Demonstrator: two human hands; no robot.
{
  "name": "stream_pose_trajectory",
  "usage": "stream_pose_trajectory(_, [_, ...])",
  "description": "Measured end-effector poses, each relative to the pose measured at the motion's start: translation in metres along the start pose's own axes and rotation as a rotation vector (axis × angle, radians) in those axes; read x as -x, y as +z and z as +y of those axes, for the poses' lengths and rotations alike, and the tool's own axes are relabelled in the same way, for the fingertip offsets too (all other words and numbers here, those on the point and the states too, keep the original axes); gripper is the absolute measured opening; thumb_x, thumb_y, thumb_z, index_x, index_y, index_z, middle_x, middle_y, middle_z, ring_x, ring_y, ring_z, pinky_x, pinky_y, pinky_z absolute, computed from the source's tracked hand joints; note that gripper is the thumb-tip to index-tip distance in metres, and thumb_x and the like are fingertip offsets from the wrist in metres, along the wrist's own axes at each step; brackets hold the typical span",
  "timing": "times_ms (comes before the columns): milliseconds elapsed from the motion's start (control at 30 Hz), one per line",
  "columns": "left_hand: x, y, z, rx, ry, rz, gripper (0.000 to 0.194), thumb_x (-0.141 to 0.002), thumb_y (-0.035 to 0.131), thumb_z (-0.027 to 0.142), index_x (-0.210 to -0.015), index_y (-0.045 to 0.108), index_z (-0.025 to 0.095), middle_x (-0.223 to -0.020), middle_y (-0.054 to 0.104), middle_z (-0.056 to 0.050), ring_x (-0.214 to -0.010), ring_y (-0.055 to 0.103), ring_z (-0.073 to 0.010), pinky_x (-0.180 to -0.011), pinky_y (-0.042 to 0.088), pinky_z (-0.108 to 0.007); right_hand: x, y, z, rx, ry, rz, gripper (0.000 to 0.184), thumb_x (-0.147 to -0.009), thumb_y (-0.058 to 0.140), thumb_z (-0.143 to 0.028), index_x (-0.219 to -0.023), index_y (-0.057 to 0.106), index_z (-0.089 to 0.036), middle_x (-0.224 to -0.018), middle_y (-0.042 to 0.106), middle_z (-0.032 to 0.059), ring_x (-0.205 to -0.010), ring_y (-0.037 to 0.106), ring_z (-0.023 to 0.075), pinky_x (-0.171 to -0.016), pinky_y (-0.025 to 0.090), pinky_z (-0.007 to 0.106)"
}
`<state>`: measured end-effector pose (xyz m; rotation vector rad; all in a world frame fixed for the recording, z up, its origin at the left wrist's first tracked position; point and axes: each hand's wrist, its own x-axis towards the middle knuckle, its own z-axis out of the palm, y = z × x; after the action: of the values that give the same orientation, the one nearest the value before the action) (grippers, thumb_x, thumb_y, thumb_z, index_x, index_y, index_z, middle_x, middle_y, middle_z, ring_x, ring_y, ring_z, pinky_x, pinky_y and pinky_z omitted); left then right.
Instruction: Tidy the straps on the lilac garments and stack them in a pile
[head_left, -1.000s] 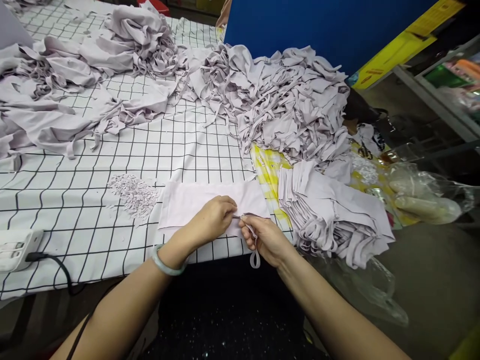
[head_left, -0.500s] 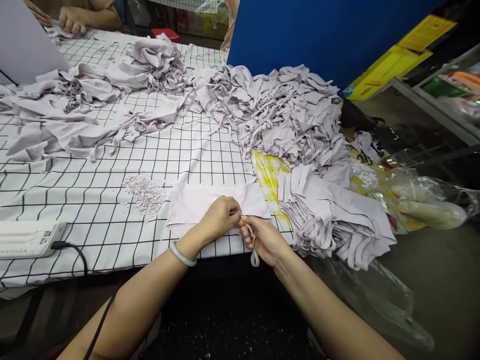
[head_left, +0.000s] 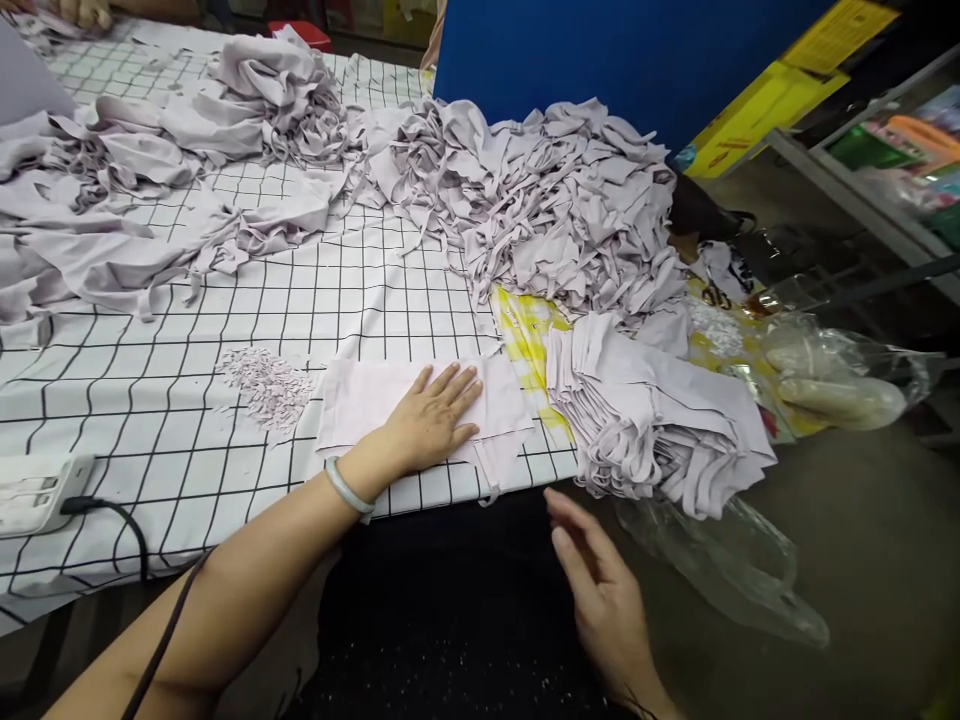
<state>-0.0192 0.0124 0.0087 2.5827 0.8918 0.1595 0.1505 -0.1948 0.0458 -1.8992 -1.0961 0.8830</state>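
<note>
Flat on a pale pink fabric piece [head_left: 360, 395] lies my left hand [head_left: 431, 420], fingers spread and palm down. The piece rests near the table's front edge, and a narrow strap with a small loop [head_left: 491, 492] hangs from its lower right side. My right hand [head_left: 607, 590] is off the table, in front of my dark clothing, with thumb and fingers apart and nothing seen between them. Right of the fabric piece sits a stack of folded fabric pieces [head_left: 660, 410]. A small heap of pale flat bits [head_left: 270, 390] lies to its left.
A large pile of mauve fabric pieces [head_left: 562, 210] covers the back right, with more loose fabric [head_left: 97, 250] at left. A white power strip [head_left: 41, 490] with a black cable stands front left. Plastic bags [head_left: 832, 385] lie at right. Another person's hand [head_left: 86, 12] shows top left.
My right hand has let go of the strap and moved down and right, off the table. My left hand has opened from a pinch and flattened onto the fabric. The view has shifted slightly.
</note>
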Motion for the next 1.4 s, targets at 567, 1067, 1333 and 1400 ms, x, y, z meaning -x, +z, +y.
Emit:
stream_pose_trajectory(567, [0.165,-0.026,-0.01,0.398,-0.069,0.547,0.031,-0.09,0.047,0.004,-0.111,0.066,0.017,-0.111,0.069,-0.011,-0.106,0.066,-0.0177,-0.089,0.059,-0.037,-0.011,0.097,-0.011,-0.008,-0.05,-0.923,0.049,-0.089,0.061,-0.047,-0.133,0.062,-0.026,-0.129,0.066,0.0111,-0.118,0.062,0.0293,-0.098,0.053,0.046])
stream_pose_trajectory(1067, [0.181,0.014,0.009,0.316,-0.038,0.543,0.015,-0.092,0.061,0.018,-0.103,0.071,0.021,-0.115,0.066,-0.011,-0.112,0.063,-0.0223,-0.09,0.058,-0.042,0.02,0.048,-0.084,0.059,0.052,-0.985,0.051,-0.09,0.06,-0.033,-0.14,0.05,-0.026,-0.067,0.07,-0.0021,-0.054,0.052,0.0144,-0.055,0.038,0.027])
stream_pose_trajectory(1333, [0.18,0.013,0.009,0.321,-0.063,0.545,0.015,-0.094,0.06,0.021,-0.093,0.074,0.02,-0.113,0.067,-0.01,-0.103,0.067,-0.0203,-0.086,0.058,-0.038,-0.067,0.05,-0.147,-0.308,-0.014,-0.906,0.027,-0.076,0.073,-0.037,-0.098,0.077,-0.021,-0.096,0.077,0.0084,-0.069,0.059,0.015,-0.06,0.044,0.027])
stream_pose_trajectory(1400, [0.181,0.013,0.009,0.323,-0.073,0.546,0.014,-0.094,0.059,0.02,-0.093,0.073,0.02,-0.113,0.068,-0.01,-0.103,0.067,-0.0205,-0.086,0.059,-0.04,-0.085,0.066,-0.144,-0.296,-0.087,-0.807,0.027,-0.076,0.075,-0.038,-0.097,0.078,-0.021,-0.087,0.076,0.0065,-0.067,0.056,0.0139,-0.061,0.044,0.027])
